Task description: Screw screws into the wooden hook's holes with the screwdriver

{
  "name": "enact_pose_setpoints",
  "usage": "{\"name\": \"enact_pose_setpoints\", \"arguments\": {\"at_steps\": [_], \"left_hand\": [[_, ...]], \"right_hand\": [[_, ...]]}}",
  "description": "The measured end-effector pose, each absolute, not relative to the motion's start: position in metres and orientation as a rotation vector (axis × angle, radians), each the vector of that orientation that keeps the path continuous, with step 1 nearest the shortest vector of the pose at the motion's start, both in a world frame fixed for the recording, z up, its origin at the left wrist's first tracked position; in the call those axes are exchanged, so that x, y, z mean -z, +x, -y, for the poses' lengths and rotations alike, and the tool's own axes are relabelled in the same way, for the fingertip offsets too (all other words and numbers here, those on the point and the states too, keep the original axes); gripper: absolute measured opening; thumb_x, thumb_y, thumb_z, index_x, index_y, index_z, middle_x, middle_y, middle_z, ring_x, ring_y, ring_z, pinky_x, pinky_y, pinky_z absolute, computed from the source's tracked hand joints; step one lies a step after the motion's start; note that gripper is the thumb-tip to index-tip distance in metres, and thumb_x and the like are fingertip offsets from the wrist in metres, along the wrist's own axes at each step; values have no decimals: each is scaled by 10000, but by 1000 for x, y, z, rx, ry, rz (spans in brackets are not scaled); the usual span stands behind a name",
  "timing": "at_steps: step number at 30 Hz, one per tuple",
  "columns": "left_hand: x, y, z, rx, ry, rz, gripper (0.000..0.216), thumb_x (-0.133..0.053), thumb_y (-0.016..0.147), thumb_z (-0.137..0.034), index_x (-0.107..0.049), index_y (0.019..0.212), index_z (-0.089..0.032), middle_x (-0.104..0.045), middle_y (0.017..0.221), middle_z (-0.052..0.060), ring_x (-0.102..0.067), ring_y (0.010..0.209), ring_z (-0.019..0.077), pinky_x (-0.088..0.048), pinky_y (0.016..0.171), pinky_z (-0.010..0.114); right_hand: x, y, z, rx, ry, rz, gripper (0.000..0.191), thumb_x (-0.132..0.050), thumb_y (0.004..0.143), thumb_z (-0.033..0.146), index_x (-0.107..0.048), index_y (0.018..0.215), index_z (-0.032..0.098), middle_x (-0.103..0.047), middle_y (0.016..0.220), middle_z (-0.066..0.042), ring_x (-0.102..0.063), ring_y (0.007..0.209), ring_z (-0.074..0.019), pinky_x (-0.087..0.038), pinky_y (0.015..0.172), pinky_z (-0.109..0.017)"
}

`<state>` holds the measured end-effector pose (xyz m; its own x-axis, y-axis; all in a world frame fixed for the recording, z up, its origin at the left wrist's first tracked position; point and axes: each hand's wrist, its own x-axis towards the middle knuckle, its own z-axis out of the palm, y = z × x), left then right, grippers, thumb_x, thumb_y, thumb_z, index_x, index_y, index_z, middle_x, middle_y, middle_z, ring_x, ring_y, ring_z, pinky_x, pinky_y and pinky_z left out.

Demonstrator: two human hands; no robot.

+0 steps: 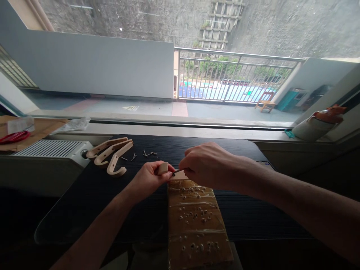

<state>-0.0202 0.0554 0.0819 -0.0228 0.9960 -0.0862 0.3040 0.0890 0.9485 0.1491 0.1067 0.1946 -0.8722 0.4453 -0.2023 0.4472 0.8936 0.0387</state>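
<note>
My left hand (150, 176) is closed around a pale wooden hook (163, 168), whose curled end sticks up between the fingers. The hook's flat part (180, 175) lies across the far end of a tape-wrapped cardboard block (197, 225) dotted with holes. My right hand (208, 165) is wrapped round a screwdriver (177, 171); its handle is hidden in the fist. The thin dark shaft slants left, its tip meeting the hook beside my left fingertips. Whether a screw sits under the tip is hard to see. Several similar wooden hooks (116, 161) lie on the table to the left.
Several loose screws (144, 153) are scattered on the black table (135, 217), beyond my left hand. A radiator (53, 150) stands at the left, with red-handled scissors (15, 137) on cardboard behind it. A window sill (197, 129) runs along the back; a pot (317, 125) stands right.
</note>
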Motion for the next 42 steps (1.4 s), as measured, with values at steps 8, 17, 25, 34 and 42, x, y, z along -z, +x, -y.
{"name": "enact_pose_setpoints", "arguments": {"at_steps": [8, 17, 25, 34, 42], "left_hand": [[-85, -18, -53, -954, 1400, -1492, 166, -578, 714, -242, -646, 819, -132, -556, 632, -20, -459, 587, 106, -340, 537, 195], [-82, -16, -50, -945, 1410, -1543, 161, -582, 709, -278, -631, 789, -148, -504, 595, -39, -428, 567, 109, -323, 530, 196], [-72, -16, -49, -960, 1413, -1492, 164, -612, 713, -287, -593, 779, -138, -480, 622, -40, -414, 591, 101, -333, 554, 200], [-60, -21, -54, -1019, 1504, -1408, 135, -597, 754, -277, -583, 764, -143, -526, 725, -11, -449, 646, 106, -364, 591, 206], [-59, -25, -55, -967, 1521, -1359, 158, -569, 786, -307, -579, 761, -151, -514, 736, -7, -456, 632, 104, -382, 564, 200]], "right_hand": [[-196, 148, -105, 10, 694, -2843, 178, -488, 782, 140, -641, 695, 161, -630, 722, -33, -483, 589, -91, -257, 542, -248], [-196, 148, -105, -42, 674, -2837, 183, -483, 779, 131, -644, 697, 162, -645, 728, -46, -521, 615, -104, -262, 540, -249], [-198, 148, -102, -50, 648, -2840, 201, -467, 790, 150, -640, 688, 161, -650, 712, -45, -538, 625, -115, -262, 534, -250], [-201, 148, -104, -53, 631, -2811, 213, -457, 805, 162, -640, 696, 160, -654, 717, -51, -549, 643, -119, -273, 545, -250], [-206, 145, -109, -87, 592, -2807, 210, -464, 804, 163, -655, 718, 175, -661, 742, -38, -550, 651, -121, -271, 543, -259]]}}
